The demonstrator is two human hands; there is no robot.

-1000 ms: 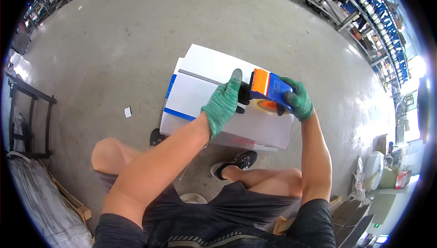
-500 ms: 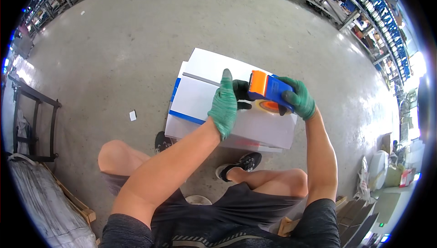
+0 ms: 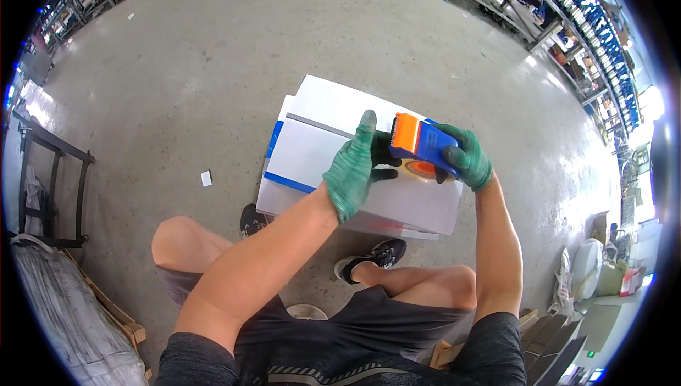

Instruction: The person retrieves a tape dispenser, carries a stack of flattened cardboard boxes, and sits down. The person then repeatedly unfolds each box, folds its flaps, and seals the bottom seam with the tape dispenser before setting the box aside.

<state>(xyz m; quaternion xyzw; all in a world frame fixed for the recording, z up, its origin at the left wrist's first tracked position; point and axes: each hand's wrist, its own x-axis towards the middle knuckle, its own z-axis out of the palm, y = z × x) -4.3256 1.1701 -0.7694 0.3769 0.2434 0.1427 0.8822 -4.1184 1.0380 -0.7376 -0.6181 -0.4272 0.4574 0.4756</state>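
Observation:
A blue and orange tape dispenser [image 3: 430, 143] with a dark serrated edge hangs over the box, its serrated end facing left. My right hand [image 3: 469, 158], in a green glove with dark fingertips, is closed round its right end. Beneath the dispenser a round orange and yellowish tape roll [image 3: 421, 168] shows in part. My left hand [image 3: 352, 166], gloved the same way, is held just left of the serrated end. Its thumb points up and its fingers are apart, some reaching behind the dispenser's front. Below both hands lies a white cardboard box [image 3: 312, 148] with blue edges.
The box sits on the grey concrete floor [image 3: 213, 53] in front of my feet. A dark metal frame [image 3: 57, 173] and wrapped grey material [image 3: 71, 308] stand at the left. Racks with blue items [image 3: 589, 24] line the far right. A paper scrap [image 3: 206, 178] lies left of the box.
My left hand has shifted slightly right, closer to the tape dispenser. The dispenser and my right hand have moved a little right and down.

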